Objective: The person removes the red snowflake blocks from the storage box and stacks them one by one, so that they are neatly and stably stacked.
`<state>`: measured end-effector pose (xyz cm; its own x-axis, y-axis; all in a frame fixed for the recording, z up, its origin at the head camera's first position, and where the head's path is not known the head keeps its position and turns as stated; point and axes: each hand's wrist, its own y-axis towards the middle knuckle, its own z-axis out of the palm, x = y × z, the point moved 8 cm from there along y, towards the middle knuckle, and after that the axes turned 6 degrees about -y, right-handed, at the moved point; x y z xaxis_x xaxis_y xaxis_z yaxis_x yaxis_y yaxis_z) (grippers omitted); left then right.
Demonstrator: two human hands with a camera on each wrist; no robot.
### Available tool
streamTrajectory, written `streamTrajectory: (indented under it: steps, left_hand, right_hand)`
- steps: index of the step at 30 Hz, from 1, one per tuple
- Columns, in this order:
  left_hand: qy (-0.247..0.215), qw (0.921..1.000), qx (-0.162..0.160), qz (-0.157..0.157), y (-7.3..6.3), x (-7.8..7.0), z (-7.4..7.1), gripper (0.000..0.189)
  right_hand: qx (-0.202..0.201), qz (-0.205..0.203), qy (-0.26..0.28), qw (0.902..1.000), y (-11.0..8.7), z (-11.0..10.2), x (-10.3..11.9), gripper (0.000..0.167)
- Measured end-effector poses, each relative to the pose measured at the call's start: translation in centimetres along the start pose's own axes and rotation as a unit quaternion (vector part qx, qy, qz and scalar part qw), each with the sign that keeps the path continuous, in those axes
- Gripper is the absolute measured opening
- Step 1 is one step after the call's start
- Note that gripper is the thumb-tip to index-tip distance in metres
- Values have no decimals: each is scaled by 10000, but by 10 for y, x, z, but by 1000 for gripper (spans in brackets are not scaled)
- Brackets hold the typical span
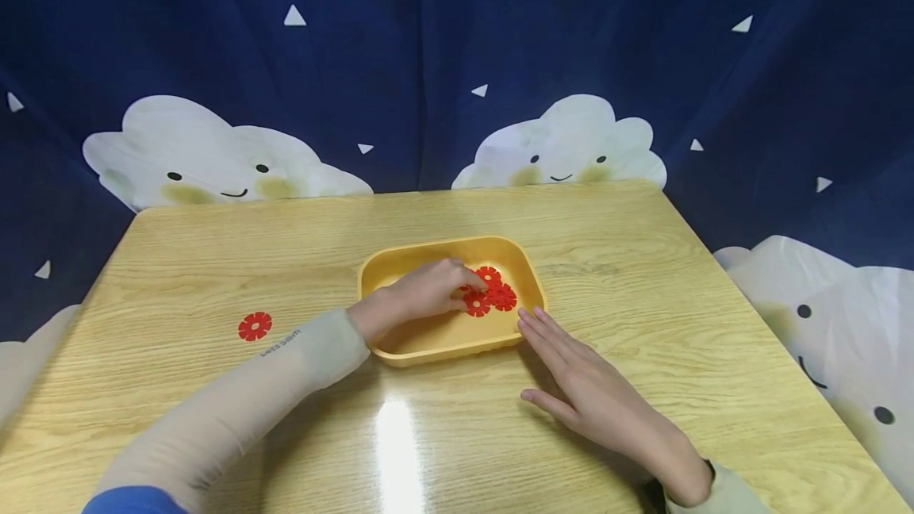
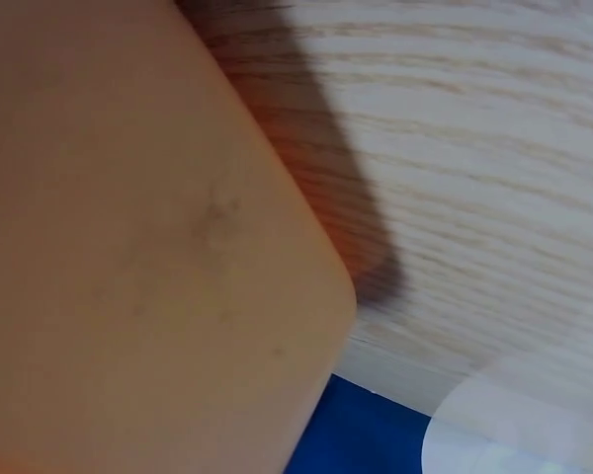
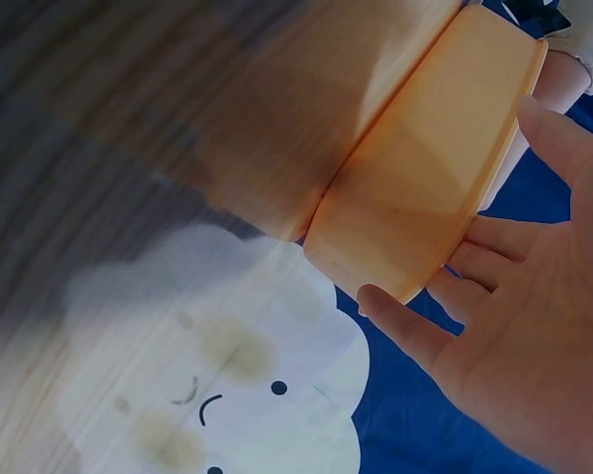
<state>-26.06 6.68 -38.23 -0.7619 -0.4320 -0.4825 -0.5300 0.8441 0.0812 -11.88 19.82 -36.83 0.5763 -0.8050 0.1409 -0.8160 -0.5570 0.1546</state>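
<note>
A yellow plastic tray (image 1: 421, 355) stands on the wooden table, with several red, notched snowflake-shaped discs (image 1: 505, 297) heaped toward its right end. My left hand (image 1: 432, 289) reaches over the tray's left side, fingers bent down and thumb apart at the discs' left edge; I cannot tell if it pinches one. The left wrist view shows mainly bare skin close up. My right hand (image 1: 596, 387) has its fingers extended, fingertips right at the tray's right rim and thumb spread away. The right wrist view shows that hand (image 3: 529, 306) beside the tray's outer wall (image 3: 415, 158).
One more red disc (image 1: 255, 326) lies flat on the table (image 1: 193, 260), left of the tray and close to the left sleeve (image 1: 236, 403). Behind the table hangs a dark blue curtain (image 1: 421, 46) printed with white clouds and triangles.
</note>
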Motion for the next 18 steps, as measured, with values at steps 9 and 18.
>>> streamTrajectory:
  steps: [9, 18]
  left_hand:
    - [81, 9997, 6, 227, 4, -3, 1, 29]
    - [-104, 9996, 4, 253, 8, -3, 4, 39]
  right_hand:
    - [50, 85, 33, 9999, 0, 0, 0, 86]
    - [-1, 12, 16, 10000, 1, 1, 0, 85]
